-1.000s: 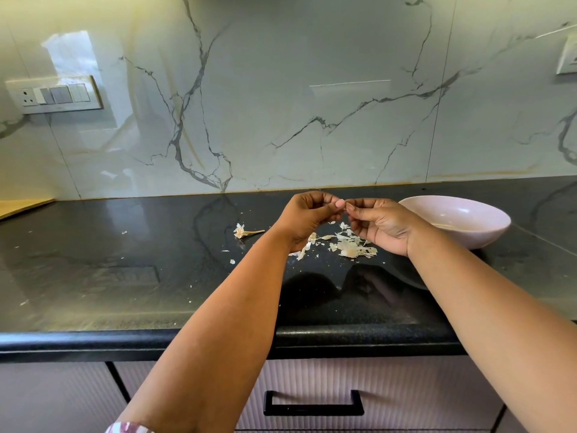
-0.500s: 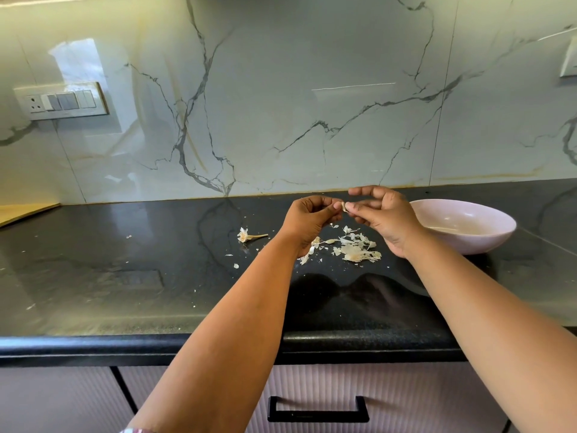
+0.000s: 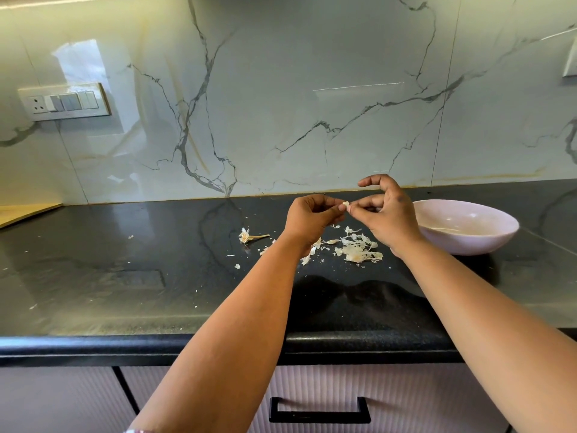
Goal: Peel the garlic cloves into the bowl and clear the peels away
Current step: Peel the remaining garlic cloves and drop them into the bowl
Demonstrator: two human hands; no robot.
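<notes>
We note both hands raised over the black countertop (image 3: 125, 276), right of frame centre, meeting fingertip to fingertip. The left hand (image 3: 312, 218) has its fingers curled and pinches a small pale garlic clove (image 3: 345, 204) between thumb and forefinger. The right hand (image 3: 388, 214) pinches the same clove from the other side with thumb and forefinger; its remaining fingers are lifted and arched above. The clove is small and mostly covered by fingertips, so we cannot tell how much skin remains on it.

Directly below the hands, a loose scatter of papery peels (image 3: 359, 250) lies on the countertop, centre-right of the frame. A separate stem piece with skin attached (image 3: 249, 236) lies left of the pile, near frame centre, apart from it. Small flecks are strewn further left.

The pale pink bowl (image 3: 487, 242) sits on the countertop at the right of the frame, just behind and beside the right wrist. Its contents are not clearly readable.

Background: marble-veined backsplash (image 3: 281, 104), switch plate (image 3: 64, 102) at upper left, drawer handle (image 3: 320, 412) at bottom centre.
</notes>
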